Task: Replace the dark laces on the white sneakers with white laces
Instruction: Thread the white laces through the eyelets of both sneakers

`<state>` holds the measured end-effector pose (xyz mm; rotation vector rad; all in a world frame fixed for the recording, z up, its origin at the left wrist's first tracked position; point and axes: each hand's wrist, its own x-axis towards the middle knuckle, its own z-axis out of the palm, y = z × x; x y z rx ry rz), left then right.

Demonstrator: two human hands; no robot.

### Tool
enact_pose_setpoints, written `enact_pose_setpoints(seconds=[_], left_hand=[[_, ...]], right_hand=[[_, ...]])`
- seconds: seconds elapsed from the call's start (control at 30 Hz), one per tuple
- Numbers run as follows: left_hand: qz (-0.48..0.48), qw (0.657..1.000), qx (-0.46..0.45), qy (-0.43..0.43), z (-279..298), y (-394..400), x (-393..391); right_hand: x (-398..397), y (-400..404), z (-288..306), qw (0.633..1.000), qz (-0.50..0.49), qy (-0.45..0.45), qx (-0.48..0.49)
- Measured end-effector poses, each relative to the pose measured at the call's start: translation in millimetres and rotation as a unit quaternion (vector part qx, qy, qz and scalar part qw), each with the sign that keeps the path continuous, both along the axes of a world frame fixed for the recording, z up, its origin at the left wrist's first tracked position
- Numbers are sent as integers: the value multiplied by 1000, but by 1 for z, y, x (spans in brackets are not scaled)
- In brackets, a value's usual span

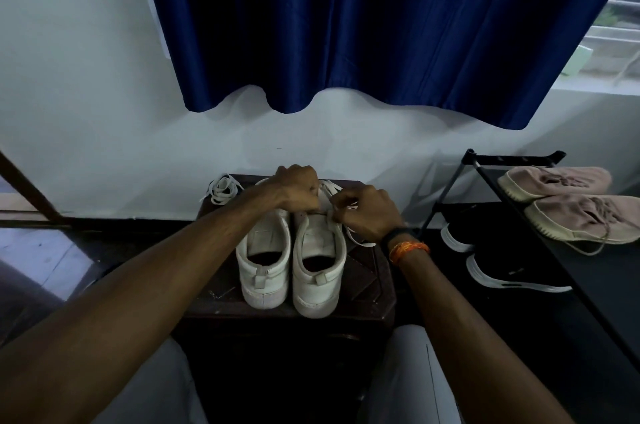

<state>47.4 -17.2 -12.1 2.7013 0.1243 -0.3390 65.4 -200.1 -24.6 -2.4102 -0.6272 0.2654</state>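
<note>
Head view: two white sneakers stand side by side, heels toward the person, on a dark brown stool (367, 271) set against the far wall. The left sneaker (265, 261) and the right sneaker (318, 264) touch along their inner sides.

Both hands work over the far, toe end of the pair. The left hand (298, 188) lies curled, knuckles up, over the front of the left sneaker and the gap between the two; its fingertips are hidden beneath it, so what it grips cannot be told. The right hand (367, 212) sits just to its right, above the eyelet area of the right sneaker, fingers bent in and pinching a white lace (332, 195). That lace runs from the far side of the shoe through the fingers, and a loose end trails down the right flank of the right sneaker onto the stool.

A second white lace (221, 191) lies bundled on the stool's far left corner, left of the left hand and apart from it.

To the right stands a black shoe rack (491, 160) with a pair of pink sneakers (568, 202) on its top shelf and dark shoes with white soles (498, 268) lower down. A dark blue curtain (363, 25) hangs on the far wall.
</note>
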Motion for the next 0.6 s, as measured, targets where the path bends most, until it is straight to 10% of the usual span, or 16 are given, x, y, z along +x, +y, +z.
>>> enact_pose_setpoints(seconds=[0.6], left_hand=[[60, 995, -76, -28, 24, 44, -28]], right_hand=[[-12, 38, 7, 996, 44, -75, -24]])
